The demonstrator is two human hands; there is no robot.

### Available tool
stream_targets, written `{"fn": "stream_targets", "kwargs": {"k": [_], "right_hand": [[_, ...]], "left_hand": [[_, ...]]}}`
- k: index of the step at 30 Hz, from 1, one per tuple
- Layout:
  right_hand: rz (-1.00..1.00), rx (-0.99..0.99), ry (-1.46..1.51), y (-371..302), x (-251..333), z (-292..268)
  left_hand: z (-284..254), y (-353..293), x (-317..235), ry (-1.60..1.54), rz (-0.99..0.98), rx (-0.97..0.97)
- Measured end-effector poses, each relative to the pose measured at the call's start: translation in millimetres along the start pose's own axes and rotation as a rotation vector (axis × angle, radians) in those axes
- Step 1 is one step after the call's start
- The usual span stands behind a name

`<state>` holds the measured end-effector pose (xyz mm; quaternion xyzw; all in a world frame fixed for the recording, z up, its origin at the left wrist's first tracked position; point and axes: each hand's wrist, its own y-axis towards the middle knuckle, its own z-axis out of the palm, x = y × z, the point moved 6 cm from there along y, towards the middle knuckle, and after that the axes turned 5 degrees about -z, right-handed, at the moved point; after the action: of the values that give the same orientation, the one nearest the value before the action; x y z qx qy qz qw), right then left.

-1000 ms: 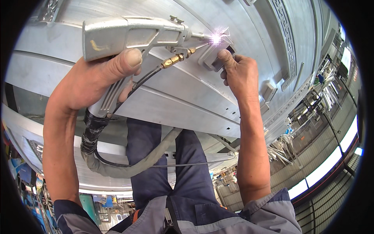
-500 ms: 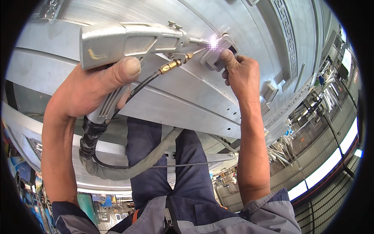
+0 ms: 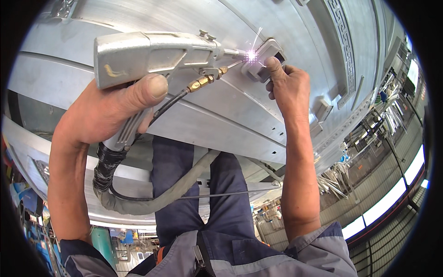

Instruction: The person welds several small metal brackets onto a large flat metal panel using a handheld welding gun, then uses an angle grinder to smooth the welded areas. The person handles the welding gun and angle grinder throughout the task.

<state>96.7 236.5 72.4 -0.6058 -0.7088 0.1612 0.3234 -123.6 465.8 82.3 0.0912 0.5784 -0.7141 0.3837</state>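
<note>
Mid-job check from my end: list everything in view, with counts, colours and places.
Silver pistol-shaped metal torch: one, silver, upper left
Glowing spark: one, pinkish-white, at the torch tip
Grey rounded-edged metal block: one, grey, beside the spark
Brass threaded fittings: several, gold-coloured, below the torch
Grey sleeved hose: one, grey, lower centre
Large silver metal panels: several, silver, top and middle
Key-patterned metal strip: one, silver, upper right
Loose metal bars: too many to count, pale, right side
Navy-trousered legs: two, navy, lower centre
Left hand: one, bare, around the torch handle
Right hand: one, bare, fingers at the block
</note>
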Motion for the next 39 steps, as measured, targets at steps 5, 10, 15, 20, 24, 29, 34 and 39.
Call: {"fn": "stream_targets", "kwargs": {"k": [5, 10, 15, 20, 24, 29, 34, 39], "right_hand": [[0.058, -0.038, 0.235, -14, -7, 4], [-0.329, -0.348, 0.149, -46, -42, 8], [-0.612, -0.453, -0.142, -50, -62, 33], [-0.687, -0.597, -0.149, -43, -69, 42], [-0.722, -0.618, -0.13, -43, -67, 43], [-0.747, -0.606, -0.136, -42, -71, 43], [-0.704, -0.584, -0.083, -44, -66, 42], [-0.702, -0.502, -0.076, -44, -72, 42]], "left_hand": [[-2, -2, 7, -0.007, -0.089, 0.059], [1, -8, 4, -0.007, -0.093, 0.063], [5, -13, 2, 0.027, -0.065, 0.032], [7, -16, -2, 0.033, -0.044, 0.033], [7, -22, 1, 0.031, -0.076, 0.032], [5, -31, 9, 0.072, -0.121, 0.064], [-18, -39, 13, 0.029, -0.06, -0.063], [-16, -13, -13, 0.063, 0.004, -0.008]]}}
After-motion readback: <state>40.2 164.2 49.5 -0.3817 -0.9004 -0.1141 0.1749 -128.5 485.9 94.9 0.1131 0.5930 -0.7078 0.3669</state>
